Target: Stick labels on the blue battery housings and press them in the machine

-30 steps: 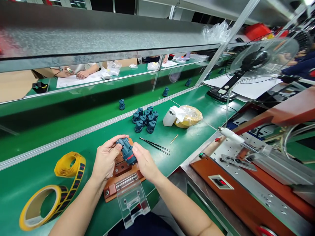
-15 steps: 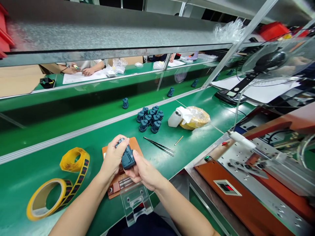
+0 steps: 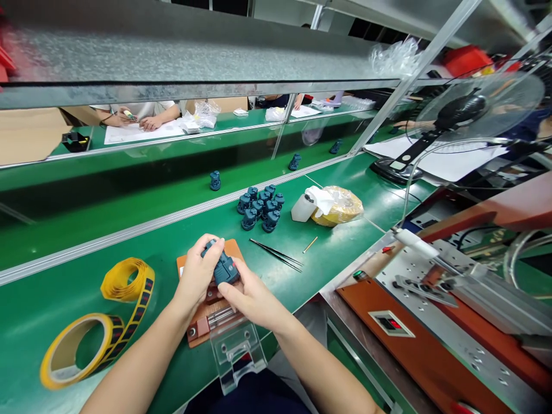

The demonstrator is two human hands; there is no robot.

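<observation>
Both my hands are closed around a dark blue plastic housing [image 3: 226, 270] with a small red mark on its face. My left hand [image 3: 199, 269] grips its upper left end. My right hand [image 3: 250, 293] holds the lower right end, with the thumb along the near edge. Beneath them lies an orange-brown fixture board [image 3: 234, 250] with metal rods, partly covered by my hands. A clear plastic plate [image 3: 228, 351] sticks out from its near side. Black tweezers [image 3: 276, 255] lie to the right of the hands, beside a thin brass-coloured rod [image 3: 310, 245].
Several similar blue housings [image 3: 261, 208] stand grouped beyond the hands. A yellow label roll [image 3: 47, 362] is at left. A white bottle [image 3: 302, 208] and a wrapped yellow roll [image 3: 340, 208] sit farther right. A fan [image 3: 457, 115] and a machine [image 3: 435, 293] occupy the right side. Co-workers' hands show opposite.
The housing has turned in my hands, so its face with the red mark now shows. My right thumb has moved down to its near edge. The view has shifted slightly.
</observation>
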